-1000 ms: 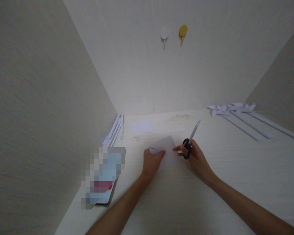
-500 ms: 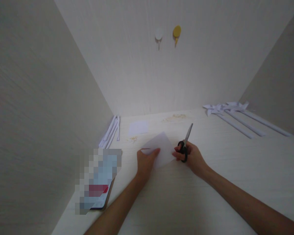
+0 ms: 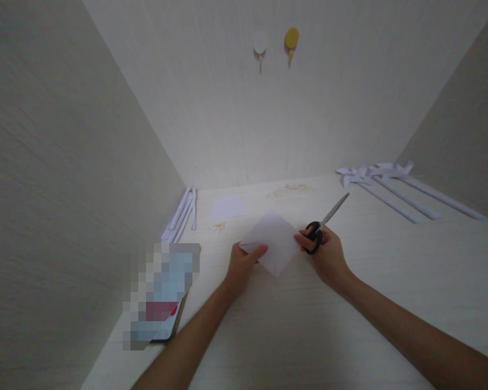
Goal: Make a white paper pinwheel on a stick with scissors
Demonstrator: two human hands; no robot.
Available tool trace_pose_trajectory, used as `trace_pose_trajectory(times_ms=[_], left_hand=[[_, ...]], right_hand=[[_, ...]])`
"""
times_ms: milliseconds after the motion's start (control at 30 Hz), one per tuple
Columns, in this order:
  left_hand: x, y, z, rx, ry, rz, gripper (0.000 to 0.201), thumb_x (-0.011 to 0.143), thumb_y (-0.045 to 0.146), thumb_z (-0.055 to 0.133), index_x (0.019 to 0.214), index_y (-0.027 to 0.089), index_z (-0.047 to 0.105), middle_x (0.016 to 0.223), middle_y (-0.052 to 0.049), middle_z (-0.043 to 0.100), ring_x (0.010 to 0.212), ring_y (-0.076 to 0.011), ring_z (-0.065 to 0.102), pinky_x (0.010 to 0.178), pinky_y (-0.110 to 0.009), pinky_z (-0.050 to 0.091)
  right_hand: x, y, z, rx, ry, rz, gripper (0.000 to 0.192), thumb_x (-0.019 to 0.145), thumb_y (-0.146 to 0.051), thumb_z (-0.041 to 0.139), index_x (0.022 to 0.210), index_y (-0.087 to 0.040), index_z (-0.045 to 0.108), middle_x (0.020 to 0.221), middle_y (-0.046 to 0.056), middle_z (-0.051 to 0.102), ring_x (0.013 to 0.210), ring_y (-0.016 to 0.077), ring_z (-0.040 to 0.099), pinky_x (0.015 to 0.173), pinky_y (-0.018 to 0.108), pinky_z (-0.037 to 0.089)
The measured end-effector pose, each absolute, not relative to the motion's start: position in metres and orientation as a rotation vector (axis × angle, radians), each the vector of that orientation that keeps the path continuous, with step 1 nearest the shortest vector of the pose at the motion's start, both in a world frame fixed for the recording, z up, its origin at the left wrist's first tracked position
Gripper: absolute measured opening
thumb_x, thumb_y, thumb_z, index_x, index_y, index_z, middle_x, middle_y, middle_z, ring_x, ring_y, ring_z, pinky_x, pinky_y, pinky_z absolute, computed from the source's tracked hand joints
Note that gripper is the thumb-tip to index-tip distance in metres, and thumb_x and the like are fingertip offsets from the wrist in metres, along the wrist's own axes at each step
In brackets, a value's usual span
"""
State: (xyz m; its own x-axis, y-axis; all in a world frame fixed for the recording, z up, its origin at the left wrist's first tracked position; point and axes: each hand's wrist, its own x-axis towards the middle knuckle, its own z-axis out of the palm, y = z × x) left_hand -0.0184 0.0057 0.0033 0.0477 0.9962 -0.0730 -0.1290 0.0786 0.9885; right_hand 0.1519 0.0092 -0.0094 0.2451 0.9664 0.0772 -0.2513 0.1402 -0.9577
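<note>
A pale wood-grain alcove, dimly lit.
Two side walls (image 3: 65,162) met a back wall (image 3: 309,108) above the desk (image 3: 293,330).

Head-worn view, forward-down over desk (image 3: 390,281)

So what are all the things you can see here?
paper square: 1, white, desk middle, between both hands
scissors: 1, black handles, in right hand
small paper: 1, white, rear of the desk
paper sticks: a few, white, rear left
pinwheels: about 3, white, rear right
phone: 1, blurred, front left
wall hooks: 2, white and yellow, rear wall
left hand: pinches the paper square
right hand: holds the scissors
</note>
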Motion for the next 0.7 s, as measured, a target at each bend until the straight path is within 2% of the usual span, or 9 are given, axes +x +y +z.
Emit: trace_pose_trajectory(times_ms=[200, 433, 600, 700], left_hand=[[-0.01, 0.0, 0.007, 1.317, 1.342, 1.174, 0.027, 0.057, 0.024, 0.067, 0.083, 0.017, 0.064, 0.088, -0.008, 0.067, 0.082, -0.0228, 0.061, 0.073, -0.036, 0.049], [-0.009, 0.002, 0.006, 1.09, 1.415, 1.334, 0.033, 0.059, 0.03, 0.066, 0.088, 0.014, 0.062, 0.091, -0.009, 0.066, 0.082, -0.0225, 0.061, 0.064, -0.032, 0.052], [-0.003, -0.005, 0.005, 1.14, 1.311, 1.323, 0.036, 0.059, 0.03, 0.066, 0.09, 0.013, 0.061, 0.09, -0.008, 0.066, 0.082, -0.0204, 0.061, 0.065, -0.03, 0.052], [0.001, -0.009, 0.007, 1.16, 1.245, 1.276, 0.035, 0.059, 0.03, 0.067, 0.088, 0.013, 0.062, 0.083, -0.007, 0.067, 0.073, -0.0189, 0.062, 0.056, -0.027, 0.053]], right_hand=[[0.153, 0.01, -0.01, -0.994, -0.886, 1.082, 0.027, 0.056, -0.026, 0.073, 0.065, -0.018, 0.049, 0.06, -0.004, 0.055, 0.048, 0.0066, 0.048, 0.045, 0.02, 0.039], [0.146, 0.001, -0.007, -1.059, -1.065, 1.296, 0.03, 0.052, -0.024, 0.074, 0.066, -0.018, 0.049, 0.069, 0.001, 0.065, 0.057, 0.0109, 0.056, 0.05, 0.022, 0.043], [0.143, -0.002, -0.008, -0.997, -1.053, 1.288, 0.03, 0.051, -0.021, 0.074, 0.066, -0.018, 0.049, 0.06, -0.004, 0.059, 0.046, 0.0068, 0.051, 0.043, 0.02, 0.043], [0.145, 0.0, -0.009, -0.951, -1.03, 1.272, 0.029, 0.051, -0.019, 0.074, 0.065, -0.018, 0.05, 0.06, -0.006, 0.057, 0.045, 0.0058, 0.049, 0.042, 0.019, 0.043]])
